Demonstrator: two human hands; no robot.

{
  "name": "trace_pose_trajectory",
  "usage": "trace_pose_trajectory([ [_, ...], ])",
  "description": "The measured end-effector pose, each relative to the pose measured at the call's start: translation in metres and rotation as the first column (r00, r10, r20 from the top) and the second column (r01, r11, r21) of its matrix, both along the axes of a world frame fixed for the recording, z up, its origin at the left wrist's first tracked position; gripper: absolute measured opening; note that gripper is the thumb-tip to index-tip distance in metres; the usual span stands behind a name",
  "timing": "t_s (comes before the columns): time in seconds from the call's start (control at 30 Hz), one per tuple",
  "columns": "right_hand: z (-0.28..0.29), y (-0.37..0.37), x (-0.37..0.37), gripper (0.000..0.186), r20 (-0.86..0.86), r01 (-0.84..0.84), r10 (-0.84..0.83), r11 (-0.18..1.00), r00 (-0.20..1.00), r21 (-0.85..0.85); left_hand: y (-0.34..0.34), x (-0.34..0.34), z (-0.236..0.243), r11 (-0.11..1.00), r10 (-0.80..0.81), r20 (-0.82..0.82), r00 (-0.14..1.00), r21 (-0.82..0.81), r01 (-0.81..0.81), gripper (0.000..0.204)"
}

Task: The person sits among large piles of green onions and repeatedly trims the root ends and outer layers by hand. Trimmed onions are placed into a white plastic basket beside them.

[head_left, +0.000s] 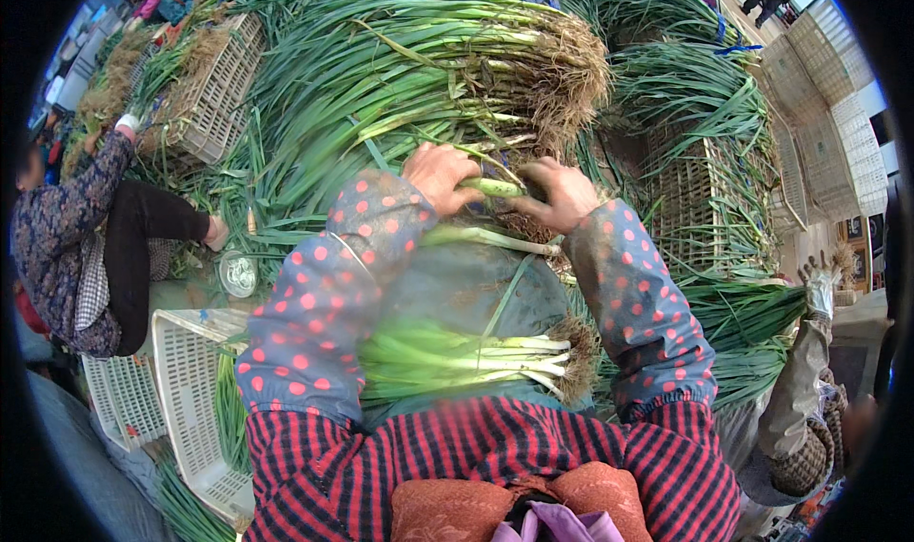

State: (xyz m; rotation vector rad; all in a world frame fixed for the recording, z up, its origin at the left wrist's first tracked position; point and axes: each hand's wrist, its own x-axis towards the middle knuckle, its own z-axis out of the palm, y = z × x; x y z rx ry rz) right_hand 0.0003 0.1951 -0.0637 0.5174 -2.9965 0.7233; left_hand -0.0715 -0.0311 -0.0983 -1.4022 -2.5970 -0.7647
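- Your left hand (443,178) is curled around the green onion stalk (495,188), its fingertips and thumb closed on the pale shank.
- Your right hand (557,195) is at 3 o'clock from it, thumb and fingers bent toward the stalk's near end; blur hides whether they actually pinch it, so you cannot tell.
- The stalk sits between your two hands, above your lap and at the lower edge of the big onion pile (409,76), which spreads out at 12 o'clock.
- As for progress, you seem partway through: the lap bunch (476,359), at 6 o'clock from your hands, shows clean white shanks with roots still on, so those look dealt with.
- One loose stalk (509,241) lies just below your hands; whether it counts as done is unclear.
- Much appears to be left: the pile is thick, with matted brown roots and some yellowed leaves among the green.
- The held stalk's long axis runs roughly from 9 to 3 o'clock, dipping slightly toward 3. Your fingers cover both ends, so its root end cannot be confirmed.
- The lap bunch points its roots to 3 o'clock and its leaves to 9, as the pile mostly does.
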Motion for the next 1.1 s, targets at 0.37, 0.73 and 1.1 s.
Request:
trace_pose_trajectory([
  [0.37, 0.002, 0.035, 0.016, 0.033, 0.569, 0.363, -0.081, 0.84, 0.818, -0.402, 0.039, 0.058, 0.035, 0.986, 0.066, -0.26, 0.963, 0.167, -0.022, 0.015],
  [0.73, -0.017, 0.06, -0.013, 0.037, 0.219, 0.509, -0.592, 0.381, 0.775, -0.771, 0.03, 0.065, 0.037, 1.0, -0.015, -0.225, 0.974, -0.019, 0.011, 0.025],
  [1.1, -0.079, 0.152, -0.043, 0.038, 0.047, 0.691, -0.886, 0.327, 0.462, -0.644, 0.042, 0.068, 0.047, 0.988, -0.082, -0.071, 0.994, 0.125, 0.09, 0.024],
])
